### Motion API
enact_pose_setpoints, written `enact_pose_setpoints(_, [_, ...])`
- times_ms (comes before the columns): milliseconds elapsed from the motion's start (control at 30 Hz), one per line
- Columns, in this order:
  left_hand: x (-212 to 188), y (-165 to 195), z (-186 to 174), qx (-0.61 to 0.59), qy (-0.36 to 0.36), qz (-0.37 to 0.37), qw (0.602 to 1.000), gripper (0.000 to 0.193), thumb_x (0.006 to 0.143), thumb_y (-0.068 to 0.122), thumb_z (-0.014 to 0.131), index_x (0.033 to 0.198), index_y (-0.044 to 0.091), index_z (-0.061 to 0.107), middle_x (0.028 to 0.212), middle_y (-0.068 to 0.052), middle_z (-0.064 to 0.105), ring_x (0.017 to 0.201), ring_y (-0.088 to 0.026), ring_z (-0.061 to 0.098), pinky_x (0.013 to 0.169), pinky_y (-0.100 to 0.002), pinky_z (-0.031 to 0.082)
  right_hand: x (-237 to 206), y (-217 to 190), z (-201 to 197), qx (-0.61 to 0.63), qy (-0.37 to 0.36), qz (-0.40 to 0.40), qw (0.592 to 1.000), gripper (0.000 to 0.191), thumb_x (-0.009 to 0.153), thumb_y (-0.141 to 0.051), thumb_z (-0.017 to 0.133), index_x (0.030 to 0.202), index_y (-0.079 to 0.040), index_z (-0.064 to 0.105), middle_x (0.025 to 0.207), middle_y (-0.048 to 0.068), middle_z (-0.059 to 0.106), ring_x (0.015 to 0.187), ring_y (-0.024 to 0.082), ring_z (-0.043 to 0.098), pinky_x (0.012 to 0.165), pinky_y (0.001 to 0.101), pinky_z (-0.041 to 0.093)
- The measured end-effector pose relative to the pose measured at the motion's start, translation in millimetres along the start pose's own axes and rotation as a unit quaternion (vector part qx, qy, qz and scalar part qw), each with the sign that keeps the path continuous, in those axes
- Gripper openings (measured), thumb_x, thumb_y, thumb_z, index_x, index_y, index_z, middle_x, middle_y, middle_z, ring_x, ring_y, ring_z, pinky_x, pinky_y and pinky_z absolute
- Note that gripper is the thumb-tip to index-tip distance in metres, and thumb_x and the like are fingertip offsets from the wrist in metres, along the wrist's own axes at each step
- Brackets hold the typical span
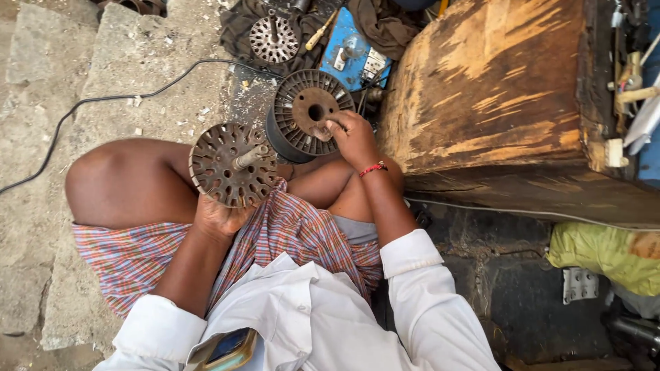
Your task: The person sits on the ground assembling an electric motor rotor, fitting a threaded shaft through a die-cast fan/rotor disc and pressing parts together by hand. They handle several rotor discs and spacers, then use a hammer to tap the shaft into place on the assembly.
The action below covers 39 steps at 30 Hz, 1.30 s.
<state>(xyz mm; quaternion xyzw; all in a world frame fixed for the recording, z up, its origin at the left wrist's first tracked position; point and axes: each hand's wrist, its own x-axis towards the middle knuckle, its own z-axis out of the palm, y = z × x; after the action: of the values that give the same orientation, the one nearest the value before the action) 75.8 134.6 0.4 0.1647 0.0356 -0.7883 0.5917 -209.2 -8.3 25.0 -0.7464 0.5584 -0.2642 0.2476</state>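
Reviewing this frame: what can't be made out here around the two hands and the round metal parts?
- Head view: left hand palm and fingers, hidden behind the slotted rotor disc.
- Wire on the black spool: drum hidden by its flange.
- Right hand fingertips: what they pinch is too small.
- Second rotor: cut off by the top edge.

left: bare concrete [137,62] — open | right: wooden block [495,89] — blocks

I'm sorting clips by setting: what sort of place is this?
Probably an informal motor-repair workshop, worked from the ground: the left hand holds a slotted metal rotor, the right hand touches a wire spool, beside a worn wooden bench.
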Motion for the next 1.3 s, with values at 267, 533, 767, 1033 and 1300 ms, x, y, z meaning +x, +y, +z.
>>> enact_pose_setpoints(267, [5.0,-4.0,5.1,0.009,0.015,-0.019,1.0,0.053,0.098,0.037,0.065,0.14,0.005,0.058,0.137,-0.014,0.064,0.123,-0.029,0.064,0.104,-0.047,0.053,-31.1,-31.8,-15.2,0.424,-0.068,0.097,0.898,0.036,0.103,-0.018,0.067,0.137,-0.008,0.066,0.125,0.006,0.073,0.112,0.02,0.068,0.095,0.0336,0.055])
enact_pose_setpoints(533, [7.0,-13.6,2.2,0.065,-0.01,-0.028,0.997,0.051,0.097,0.032,0.069,0.14,0.008,0.058,0.136,-0.009,0.065,0.121,-0.023,0.065,0.103,-0.042,0.054,-47.1,-144.8,0.1,0.272,-0.089,-0.176,0.942,0.046,0.097,-0.018,0.078,0.139,-0.008,0.063,0.144,0.007,0.062,0.136,0.02,0.059,0.116,0.0359,0.048])
enact_pose_setpoints(767, [6.7,-2.1,19.7,0.179,0.05,-0.026,0.982,0.049,0.101,0.043,0.061,0.139,0.012,0.057,0.131,-0.005,0.065,0.117,-0.021,0.065,0.096,-0.041,0.054,-44.4,-167.1,0.9,0.257,-0.051,-0.18,0.948,0.025,0.095,-0.021,0.079,0.115,-0.009,0.073,0.115,0.004,0.075,0.103,0.018,0.072,0.095,0.0291,0.056])
enact_pose_setpoints(1033, [4.7,27.3,72.2,0.089,0.043,-0.059,0.993,0.08,0.098,0.076,0.035,0.144,0.013,0.056,0.13,-0.008,0.065,0.114,-0.026,0.064,0.094,-0.048,0.053,-21.6,-183.9,-19.0,0.228,-0.094,-0.183,0.952,0.029,0.093,-0.024,0.081,0.117,-0.01,0.074,0.117,0.004,0.076,0.106,0.017,0.074,0.093,0.0289,0.058])
enact_pose_setpoints(1300, [12.9,67.0,92.5,0.157,0.019,0.026,0.987,0.097,0.089,0.085,0.045,0.149,0.008,0.052,0.138,-0.015,0.06,0.123,-0.033,0.058,0.103,-0.056,0.048,20.6,-153.2,-50.3,0.278,-0.122,-0.16,0.939,0.034,0.097,-0.024,0.077,0.127,-0.01,0.07,0.127,0.005,0.07,0.117,0.019,0.068,0.102,0.0347,0.057])
